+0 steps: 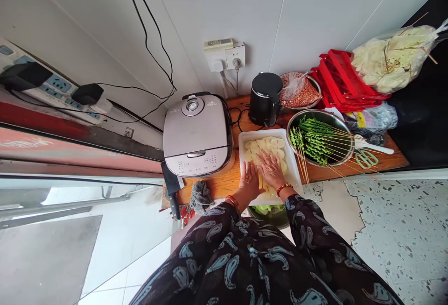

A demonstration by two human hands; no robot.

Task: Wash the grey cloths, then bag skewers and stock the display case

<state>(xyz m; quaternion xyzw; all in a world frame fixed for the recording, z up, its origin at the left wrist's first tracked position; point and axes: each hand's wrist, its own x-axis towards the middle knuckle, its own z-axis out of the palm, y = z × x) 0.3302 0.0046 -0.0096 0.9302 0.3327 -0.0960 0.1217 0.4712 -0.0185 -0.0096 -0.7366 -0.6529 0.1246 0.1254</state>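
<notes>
Both my hands lie over a white plastic tray (298,181) that holds pale, thin round slices (275,142), which look like potato, some of them on skewers. My left hand (250,180) rests flat at the tray's left side, fingers stretched out. Beside it, my right hand (271,168) spreads its fingers on top of the slices near the middle. Neither hand has anything gripped in it. The palms hide the slices under them. Right of the tray, a steel bowl (351,152) holds skewers of green vegetable pieces (317,141).
A rice cooker (196,132) stands left of the tray, near a knife (172,195) and a grey cloth (201,197). Behind are a black kettle (265,97) and peanuts (301,91). Green-handled scissors (366,159) and red baskets (345,81) are at right. Leafy greens (269,209) sit below the table edge.
</notes>
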